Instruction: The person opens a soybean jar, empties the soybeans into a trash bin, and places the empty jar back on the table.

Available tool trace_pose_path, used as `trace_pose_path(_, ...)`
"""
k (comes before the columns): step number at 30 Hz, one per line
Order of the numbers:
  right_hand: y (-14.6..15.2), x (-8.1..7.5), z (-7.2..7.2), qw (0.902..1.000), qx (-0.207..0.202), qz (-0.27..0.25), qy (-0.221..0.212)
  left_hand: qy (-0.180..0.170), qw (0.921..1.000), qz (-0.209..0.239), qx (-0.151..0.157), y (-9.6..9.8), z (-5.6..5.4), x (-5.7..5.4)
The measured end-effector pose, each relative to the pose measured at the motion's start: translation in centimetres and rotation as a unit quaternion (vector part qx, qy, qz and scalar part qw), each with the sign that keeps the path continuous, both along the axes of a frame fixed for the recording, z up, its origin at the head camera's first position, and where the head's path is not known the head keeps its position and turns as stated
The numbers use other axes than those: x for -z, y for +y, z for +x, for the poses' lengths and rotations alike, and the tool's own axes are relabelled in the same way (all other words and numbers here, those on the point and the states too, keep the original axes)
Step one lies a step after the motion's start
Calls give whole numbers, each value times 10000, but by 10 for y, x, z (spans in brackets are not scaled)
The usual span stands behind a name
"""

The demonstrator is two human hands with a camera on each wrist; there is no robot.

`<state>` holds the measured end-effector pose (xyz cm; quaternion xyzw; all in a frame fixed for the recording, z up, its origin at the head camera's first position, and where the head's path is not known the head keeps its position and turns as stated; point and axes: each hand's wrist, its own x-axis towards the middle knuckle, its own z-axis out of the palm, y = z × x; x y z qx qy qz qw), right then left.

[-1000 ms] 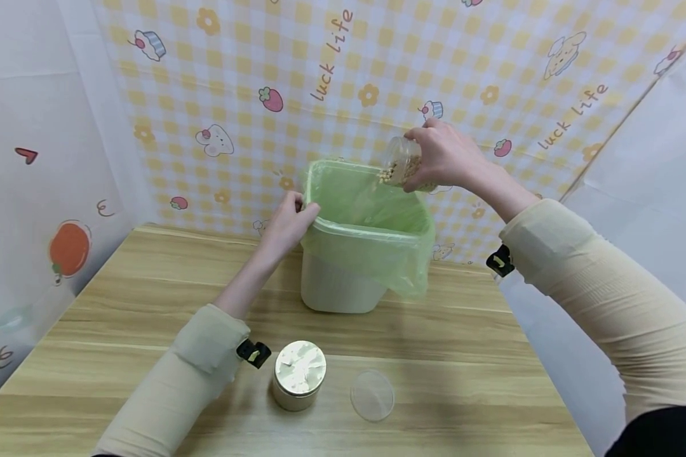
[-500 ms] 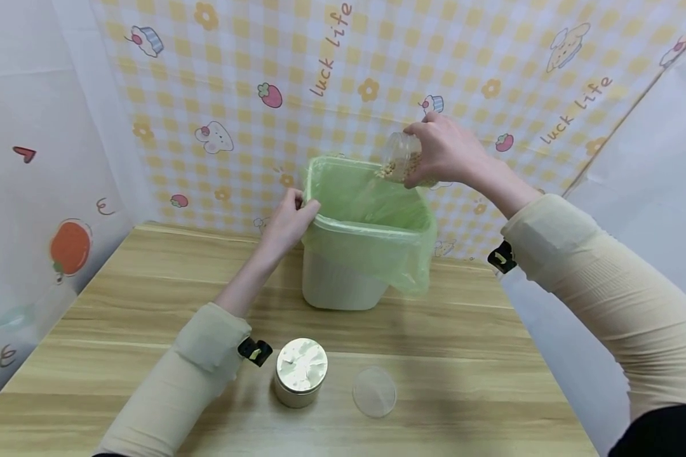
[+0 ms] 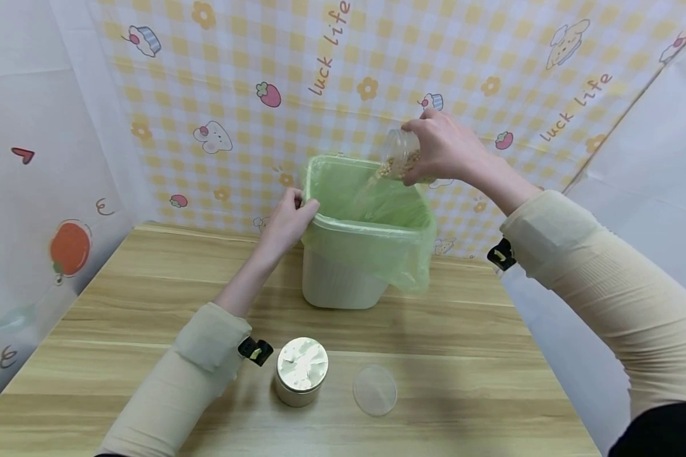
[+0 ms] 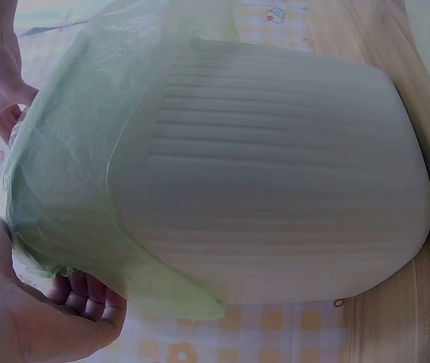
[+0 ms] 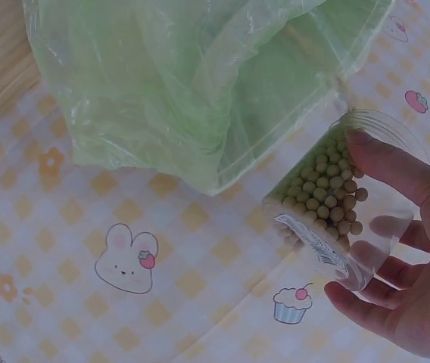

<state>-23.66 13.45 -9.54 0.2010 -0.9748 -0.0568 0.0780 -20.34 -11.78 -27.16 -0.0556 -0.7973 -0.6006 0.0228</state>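
Note:
A white trash bin lined with a thin green plastic bag stands against the patterned backdrop. My left hand grips its left rim over the bag, thumb on top and fingers curled below, as the left wrist view also shows. Above the bin's right side, my right hand holds a clear plastic jar tipped with its open mouth down toward the bag. Round tan beads lie along the jar's lower side, and a blurred stream of them falls into the bin.
Nearer on the wood-grain table stands a can with a shiny silver lid. A clear round lid lies flat to its right. A yellow-checked cloth covers the wall behind, with a white panel at the left.
The right hand has risen slightly with the tilted jar, and beads now pour in a visible stream. The left hand keeps its grip on the bin rim.

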Motion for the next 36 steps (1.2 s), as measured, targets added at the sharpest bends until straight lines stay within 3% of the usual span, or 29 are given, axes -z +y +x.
trace_pose_path(36,-5,0,1,9999,-100,45,-27,26,10000,13,0,0,0,0)
